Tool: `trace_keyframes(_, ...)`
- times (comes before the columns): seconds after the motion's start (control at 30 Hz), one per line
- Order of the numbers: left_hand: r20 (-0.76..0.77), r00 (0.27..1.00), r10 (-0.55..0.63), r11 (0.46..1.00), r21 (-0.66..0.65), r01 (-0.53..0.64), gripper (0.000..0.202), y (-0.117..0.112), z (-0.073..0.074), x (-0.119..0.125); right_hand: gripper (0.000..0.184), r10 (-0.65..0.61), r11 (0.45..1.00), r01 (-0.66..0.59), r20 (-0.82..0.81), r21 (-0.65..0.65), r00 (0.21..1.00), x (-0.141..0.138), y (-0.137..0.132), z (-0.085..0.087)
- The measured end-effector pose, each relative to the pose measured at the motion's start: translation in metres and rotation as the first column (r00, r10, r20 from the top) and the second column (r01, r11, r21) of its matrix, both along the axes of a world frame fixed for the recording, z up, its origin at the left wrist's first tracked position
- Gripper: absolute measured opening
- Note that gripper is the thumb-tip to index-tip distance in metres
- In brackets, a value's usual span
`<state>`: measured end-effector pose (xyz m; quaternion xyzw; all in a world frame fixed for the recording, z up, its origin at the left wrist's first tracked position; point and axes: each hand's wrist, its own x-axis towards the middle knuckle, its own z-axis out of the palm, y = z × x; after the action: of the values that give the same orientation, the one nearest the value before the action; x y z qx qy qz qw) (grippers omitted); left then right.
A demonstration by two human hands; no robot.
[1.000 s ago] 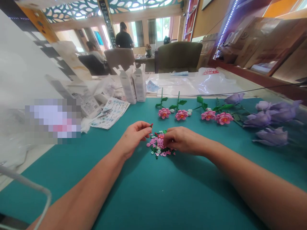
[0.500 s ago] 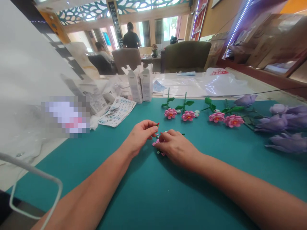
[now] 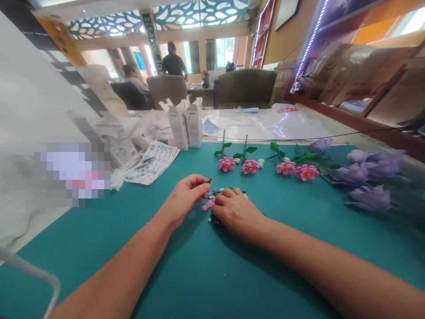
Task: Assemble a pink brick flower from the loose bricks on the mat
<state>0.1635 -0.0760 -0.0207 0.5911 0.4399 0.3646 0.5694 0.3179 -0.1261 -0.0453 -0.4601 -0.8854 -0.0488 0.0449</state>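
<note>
My left hand [image 3: 188,196] pinches a small red-and-green toy brick piece [image 3: 210,180] between thumb and fingertips, just above the mat. Beside it, my right hand [image 3: 234,208] is curled palm down over a small heap of loose brick pieces [image 3: 210,204], pink, green, white and red. Its fingertips are hidden among them, so what they grip cannot be seen. Beyond the hands lie built pink brick flowers with green stems, among them one flower [image 3: 226,164], another [image 3: 249,167] and a third [image 3: 307,172].
A teal mat [image 3: 186,274] covers the table. Purple artificial roses [image 3: 368,197] lie at the right. Farther back stand white cartons [image 3: 194,124], with a printed instruction sheet [image 3: 154,161] to their left and clear plastic bags [image 3: 288,122] behind. Chairs and two people are in the background.
The view has turned slightly right and up. My left hand still pinches the red-and-green piece. My right hand stays over the heap, its fingers slightly shifted, with more pieces showing behind it.
</note>
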Motion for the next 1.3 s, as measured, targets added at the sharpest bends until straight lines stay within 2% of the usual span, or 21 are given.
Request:
trace_keyframes(0.4, -0.052, 0.998, 0.017, 1.0, -0.012, -0.018, 0.035, -0.002, 0.004, 0.003, 0.015, 0.007, 0.992, -0.004, -0.025, 0.13, 1.0, 0.001, 0.003, -0.004)
trace_keyframes(0.5, -0.046, 0.999, 0.001, 1.0, -0.031, -0.002, 0.038, 0.001, 0.003, 0.001, 0.013, -0.005, 0.992, 0.015, -0.086, 0.121, 0.996, 0.001, 0.005, -0.005)
trace_keyframes(0.57, -0.048, 0.999, -0.011, 1.0, -0.028, 0.01, 0.038, 0.002, 0.002, 0.0, 0.009, -0.034, 0.993, 0.054, -0.187, 0.102, 0.982, 0.002, 0.007, -0.006)
trace_keyframes(0.67, -0.071, 0.997, -0.013, 1.0, 0.006, 0.014, 0.037, 0.004, 0.002, -0.002, 0.006, -0.103, 0.992, 0.126, -0.459, 0.02, 0.882, 0.006, 0.012, -0.003)
trace_keyframes(0.8, -0.1, 0.995, -0.02, 0.999, 0.033, 0.024, 0.037, 0.003, 0.002, -0.002, 0.012, -0.254, 0.967, 0.143, -0.772, -0.21, 0.583, 0.014, 0.018, 0.004)
trace_keyframes(0.87, -0.107, 0.994, -0.031, 0.999, 0.033, 0.035, 0.039, 0.002, 0.002, -0.001, 0.013, -0.285, 0.958, 0.115, -0.841, -0.261, 0.46, 0.018, 0.02, 0.004)
trace_keyframes(0.9, -0.112, 0.993, -0.034, 0.998, 0.04, 0.038, 0.039, 0.001, 0.002, -0.001, 0.013, -0.277, 0.961, 0.109, -0.862, -0.255, 0.425, 0.019, 0.022, 0.004)
trace_keyframes(1.03, -0.147, 0.988, -0.04, 0.995, 0.086, 0.053, 0.032, -0.002, -0.001, 0.001, 0.011, -0.195, 0.981, 0.073, -0.899, -0.181, 0.391, 0.022, 0.025, -0.001)
trace_keyframes(1.17, -0.181, 0.982, -0.047, 0.985, 0.154, 0.076, 0.028, -0.002, -0.003, 0.0, 0.012, -0.242, 0.969, 0.043, -0.916, -0.242, 0.321, 0.024, 0.026, -0.002)
trace_keyframes(1.3, -0.23, 0.971, -0.061, 0.976, 0.192, 0.107, 0.027, -0.003, -0.003, 0.0, 0.011, -0.267, 0.961, 0.007, -0.918, -0.277, 0.294, 0.024, 0.025, -0.003)
